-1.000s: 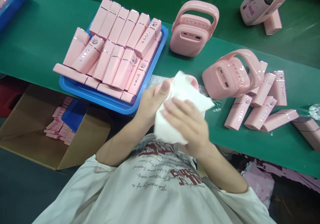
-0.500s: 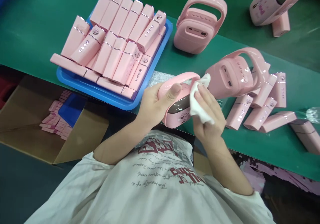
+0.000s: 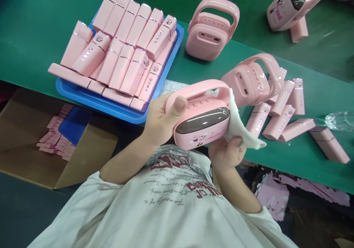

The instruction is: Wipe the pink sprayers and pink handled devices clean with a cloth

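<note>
My left hand [image 3: 160, 119] grips a pink speaker with a carry handle [image 3: 203, 124] above the table's near edge; its dark glossy panel and a cartoon print face me. My right hand [image 3: 228, 152] sits under the speaker's right end and holds a white cloth [image 3: 239, 128] against that side. Just behind the held speaker lies a second pink speaker [image 3: 249, 80] on its side, and a third one [image 3: 208, 34] stands upright further back.
A blue tray [image 3: 116, 106] stacked with several pink rectangular units stands at the left on the green table [image 3: 33, 30]. Loose pink units [image 3: 287, 109] lie at the right. Another speaker [image 3: 290, 4] is at the far right corner. A cardboard box [image 3: 35, 144] sits below left.
The cloth came off the speaker's front and moved to its right end. My left hand turned the speaker so its dark panel faces me, and my right hand dropped beneath it.
</note>
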A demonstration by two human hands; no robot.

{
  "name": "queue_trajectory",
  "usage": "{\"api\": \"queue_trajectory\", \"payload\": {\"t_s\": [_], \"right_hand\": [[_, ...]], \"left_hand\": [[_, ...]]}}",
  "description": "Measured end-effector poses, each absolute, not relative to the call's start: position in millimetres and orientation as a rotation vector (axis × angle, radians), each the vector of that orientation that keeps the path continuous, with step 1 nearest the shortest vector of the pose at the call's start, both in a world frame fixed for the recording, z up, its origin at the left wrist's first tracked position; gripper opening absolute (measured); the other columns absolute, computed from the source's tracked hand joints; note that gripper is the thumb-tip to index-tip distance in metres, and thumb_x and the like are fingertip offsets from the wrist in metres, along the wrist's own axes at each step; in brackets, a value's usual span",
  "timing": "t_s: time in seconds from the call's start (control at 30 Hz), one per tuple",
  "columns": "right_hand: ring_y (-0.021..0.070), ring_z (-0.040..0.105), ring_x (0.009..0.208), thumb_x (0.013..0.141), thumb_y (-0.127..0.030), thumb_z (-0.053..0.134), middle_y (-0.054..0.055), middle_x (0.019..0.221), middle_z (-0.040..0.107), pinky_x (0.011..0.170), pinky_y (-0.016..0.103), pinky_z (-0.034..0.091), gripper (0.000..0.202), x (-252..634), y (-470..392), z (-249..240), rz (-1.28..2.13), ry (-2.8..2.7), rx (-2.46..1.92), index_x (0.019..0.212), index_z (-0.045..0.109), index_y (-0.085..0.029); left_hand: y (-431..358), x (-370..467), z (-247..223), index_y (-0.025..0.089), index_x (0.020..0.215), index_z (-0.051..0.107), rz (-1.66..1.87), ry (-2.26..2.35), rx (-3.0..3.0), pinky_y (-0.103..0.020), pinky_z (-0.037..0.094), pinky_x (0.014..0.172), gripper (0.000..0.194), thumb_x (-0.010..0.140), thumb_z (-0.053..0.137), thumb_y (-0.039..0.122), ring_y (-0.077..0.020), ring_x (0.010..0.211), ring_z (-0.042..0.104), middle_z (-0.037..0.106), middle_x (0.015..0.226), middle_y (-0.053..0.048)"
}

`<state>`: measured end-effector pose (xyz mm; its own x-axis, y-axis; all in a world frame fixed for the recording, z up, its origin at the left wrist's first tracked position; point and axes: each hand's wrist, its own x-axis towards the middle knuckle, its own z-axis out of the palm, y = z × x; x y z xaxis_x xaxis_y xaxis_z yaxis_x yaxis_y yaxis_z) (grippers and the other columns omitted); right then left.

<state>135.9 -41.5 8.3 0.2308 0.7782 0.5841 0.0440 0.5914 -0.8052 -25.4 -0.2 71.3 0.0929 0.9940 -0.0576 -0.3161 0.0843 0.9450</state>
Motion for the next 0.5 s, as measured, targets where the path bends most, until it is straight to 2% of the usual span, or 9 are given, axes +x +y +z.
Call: {"api": "queue_trajectory", "payload": {"t_s": [0.1,0.2,0.33,0.5], "right_hand": [[0.0212,0.053,0.132,0.1,-0.027,0.034,-0.001,0.132,0.063,0.105,0.041,0.052,0.043,130.5,-43.9,14.4,0.584,-1.216,-0.818,0.135,0.059,-0.034],[0.0239,0.052,0.133,0.099,-0.03,0.033,-0.001,0.129,0.065,0.106,0.045,0.051,0.044,131.1,-45.8,16.2,0.537,-1.22,-0.877,0.132,0.061,-0.034],[0.0263,0.049,0.136,0.099,-0.032,0.026,0.001,0.135,0.061,0.108,0.05,0.048,0.049,132.1,-49.4,13.6,0.53,-1.162,-0.901,0.141,0.053,-0.031],[0.0224,0.051,0.135,0.1,-0.028,0.019,-0.004,0.143,0.054,0.102,0.042,0.054,0.053,138.4,-58.1,10.6,0.6,-1.204,-0.893,0.143,0.049,-0.034]], "left_hand": [[-3.0,-28.5,73.3,0.021,0.097,0.076,1.223,0.962,0.956,-0.038,0.055,0.08,0.066,0.07,0.058,0.078,-0.0283,0.097,0.069,0.074,0.093,-0.008],[-3.1,-28.4,73.3,0.022,0.094,0.077,1.238,0.933,0.924,-0.038,0.056,0.083,0.064,0.069,0.061,0.078,-0.0301,0.106,0.067,0.075,0.092,-0.008],[1.5,-26.1,71.7,0.022,0.089,0.077,1.252,0.837,0.902,-0.04,0.057,0.087,0.06,0.072,0.061,0.077,-0.0325,0.117,0.064,0.076,0.098,-0.008],[9.5,-25.5,65.9,0.02,0.087,0.076,1.147,0.751,0.718,-0.046,0.058,0.089,0.063,0.076,0.055,0.079,-0.0349,0.117,0.065,0.077,0.093,-0.009]]}}
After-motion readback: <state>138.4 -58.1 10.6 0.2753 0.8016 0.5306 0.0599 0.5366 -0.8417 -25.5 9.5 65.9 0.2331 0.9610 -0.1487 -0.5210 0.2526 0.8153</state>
